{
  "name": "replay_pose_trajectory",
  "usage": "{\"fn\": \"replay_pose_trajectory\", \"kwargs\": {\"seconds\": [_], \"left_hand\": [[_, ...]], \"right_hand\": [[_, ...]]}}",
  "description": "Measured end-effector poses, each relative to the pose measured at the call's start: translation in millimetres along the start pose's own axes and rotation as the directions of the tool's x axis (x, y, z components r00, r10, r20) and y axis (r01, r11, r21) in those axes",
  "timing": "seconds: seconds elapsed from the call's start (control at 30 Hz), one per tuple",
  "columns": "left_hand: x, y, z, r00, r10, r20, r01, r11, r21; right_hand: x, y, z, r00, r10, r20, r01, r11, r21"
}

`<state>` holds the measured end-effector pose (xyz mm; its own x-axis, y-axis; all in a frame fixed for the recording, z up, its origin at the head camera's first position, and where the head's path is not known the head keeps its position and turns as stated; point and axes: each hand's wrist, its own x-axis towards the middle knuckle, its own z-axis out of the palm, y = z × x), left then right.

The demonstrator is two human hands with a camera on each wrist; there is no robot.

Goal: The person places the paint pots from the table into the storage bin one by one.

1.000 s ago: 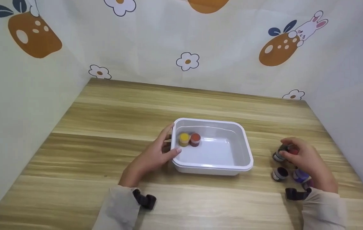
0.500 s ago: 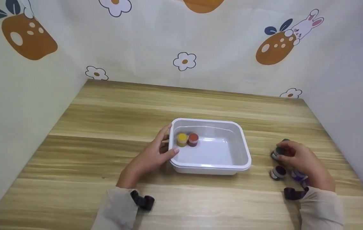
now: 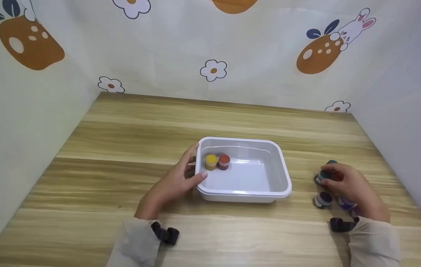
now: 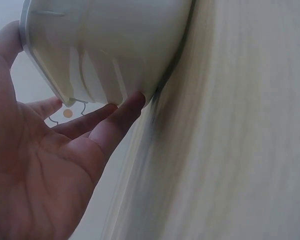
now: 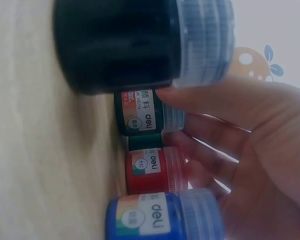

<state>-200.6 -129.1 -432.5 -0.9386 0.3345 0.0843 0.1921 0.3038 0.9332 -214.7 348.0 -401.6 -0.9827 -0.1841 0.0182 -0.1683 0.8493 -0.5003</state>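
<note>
Through my cameras I see a yellow-brown tabletop (image 3: 140, 126) with long wood stripes. A white plastic tub (image 3: 236, 199) sits flat near its middle. To the right of the tub, I can see little paint pots close together on the wood: a very dark pot (image 3: 322, 200), a blue pot (image 3: 345, 203) and a red pot (image 5: 147, 171). I can't tell if the dark green pot (image 5: 140, 112) touches the wood.
</note>
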Motion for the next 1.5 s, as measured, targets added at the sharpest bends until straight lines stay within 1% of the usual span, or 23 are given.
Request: {"fn": "replay_pose_trajectory", "kwargs": {"seconds": [0.17, 0.3, 0.4, 0.5, 0.63, 0.7, 0.77, 0.8, 0.87, 0.97, 1.1, 1.27, 1.37, 1.5], "left_hand": [[-1.9, -0.3, -0.7, 1.000, -0.018, -0.010, 0.019, 1.000, 0.009], [-3.9, -0.9, -1.4, 0.999, -0.032, -0.028, 0.032, 0.999, 0.012], [-4.3, -2.3, -0.9, 0.999, -0.032, -0.034, 0.033, 0.999, 0.018], [-2.9, -4.0, 0.0, 1.000, 0.001, -0.020, -0.001, 1.000, 0.009], [-1.8, -5.0, 0.2, 0.999, 0.032, -0.007, -0.032, 0.999, 0.013], [-2.3, -4.3, -0.2, 1.000, 0.021, -0.009, -0.021, 0.999, 0.029], [-2.6, -3.0, -0.6, 1.000, 0.010, -0.010, -0.010, 0.999, 0.037], [-2.4, -2.5, -0.7, 1.000, 0.007, -0.009, -0.006, 0.999, 0.039], [-2.6, -1.1, -0.7, 1.000, 0.002, -0.010, -0.002, 0.999, 0.043], [-2.0, 0.2, -0.3, 1.000, 0.004, -0.010, -0.004, 0.999, 0.039], [-1.0, 1.1, 0.5, 1.000, 0.006, -0.007, -0.005, 0.999, 0.050], [-0.4, 1.8, 0.5, 1.000, 0.010, -0.005, -0.010, 0.998, 0.060], [-0.5, 2.0, 0.0, 1.000, 0.011, -0.007, -0.010, 0.998, 0.061], [-1.7, 1.1, -0.4, 1.000, 0.004, 0.001, -0.004, 0.999, 0.045]], "right_hand": [[4, -4, 0.1, 1.000, -0.014, -0.014, 0.014, 1.000, -0.020], [9, -11, 1.2, 0.997, -0.056, -0.049, 0.055, 0.998, -0.022], [10, -15, 2.2, 0.994, -0.086, -0.072, 0.087, 0.996, 0.004], [10, -20, 2.0, 0.987, -0.122, -0.107, 0.125, 0.992, 0.022], [10, -33, -1.2, 0.981, -0.147, -0.129, 0.153, 0.988, 0.036], [11, -43, -4.5, 0.984, -0.135, -0.118, 0.141, 0.989, 0.045], [13, -54, -7.6, 0.984, -0.141, -0.112, 0.147, 0.988, 0.048], [14, -59, -9.0, 0.982, -0.151, -0.116, 0.157, 0.986, 0.049], [18, -70, -11.3, 0.972, -0.198, -0.130, 0.205, 0.978, 0.043], [27, -85, -11.2, 0.945, -0.296, -0.140, 0.306, 0.951, 0.056], [41, -103, -8.4, 0.916, -0.389, -0.093, 0.397, 0.913, 0.091], [56, -120, -3.1, 0.888, -0.459, -0.021, 0.459, 0.882, 0.109], [64, -127, 1.8, 0.881, -0.472, 0.025, 0.467, 0.877, 0.115], [74, -130, 10.3, 0.881, -0.461, 0.106, 0.449, 0.886, 0.119]]}}
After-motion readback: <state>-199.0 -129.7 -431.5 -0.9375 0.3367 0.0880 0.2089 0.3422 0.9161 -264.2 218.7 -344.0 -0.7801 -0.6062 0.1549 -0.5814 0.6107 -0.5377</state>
